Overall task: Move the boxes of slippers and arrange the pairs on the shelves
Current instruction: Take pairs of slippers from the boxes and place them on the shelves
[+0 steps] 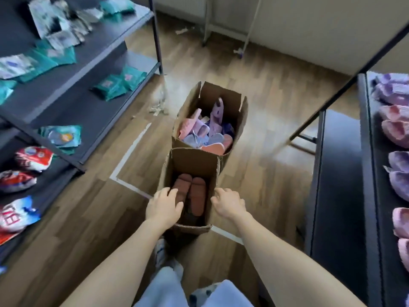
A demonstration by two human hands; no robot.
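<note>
The box (192,161) stands lower centre on the floor (265,185), brown slippers (192,196) inside. The left hand (164,207) and right hand (229,203) curl fingers over its side rims, seemingly gripping; lift evenly, level.

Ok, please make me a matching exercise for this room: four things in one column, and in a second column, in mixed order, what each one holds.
Column one
1. near box
2. far box
3. left shelf
4. right shelf

Column two
A. teal packets
B. one brown pair, lying flat side by side
C. fluffy slippers, purple and pink, in a row
D. mixed heap of pink and purple slippers

Right pairs: 1-B, 2-D, 3-A, 4-C.
</note>
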